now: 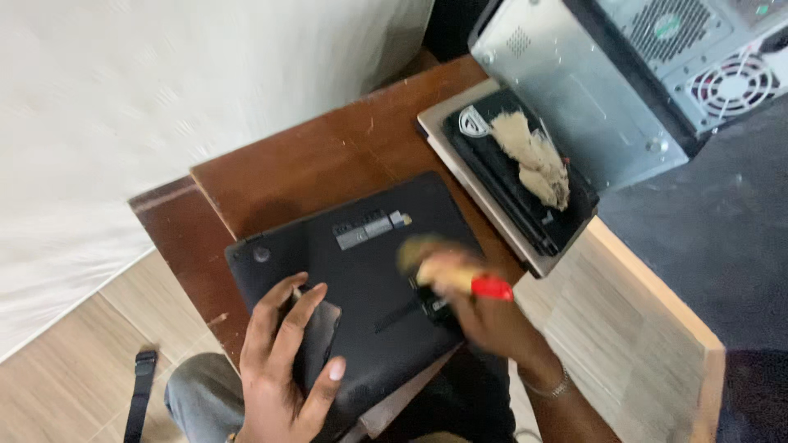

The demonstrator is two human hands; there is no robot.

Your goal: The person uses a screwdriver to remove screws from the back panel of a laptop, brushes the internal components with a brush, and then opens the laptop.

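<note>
A black laptop (361,271) lies upside down on a brown wooden table (312,164), its near edge over my lap. My left hand (283,361) rests flat on its near left corner, fingers spread over the casing. My right hand (484,312) is blurred with motion and grips a brush (460,271) with a pale wooden handle, a red band and tan bristles. The bristles touch the middle of the laptop's underside.
Two more laptops (525,189) are stacked at the table's right edge, with a tan rag (533,156) on top. A metal desktop computer case (624,82) lies behind them. A white wall is at left, tiled floor below, and a black strap (139,394) lies on the floor.
</note>
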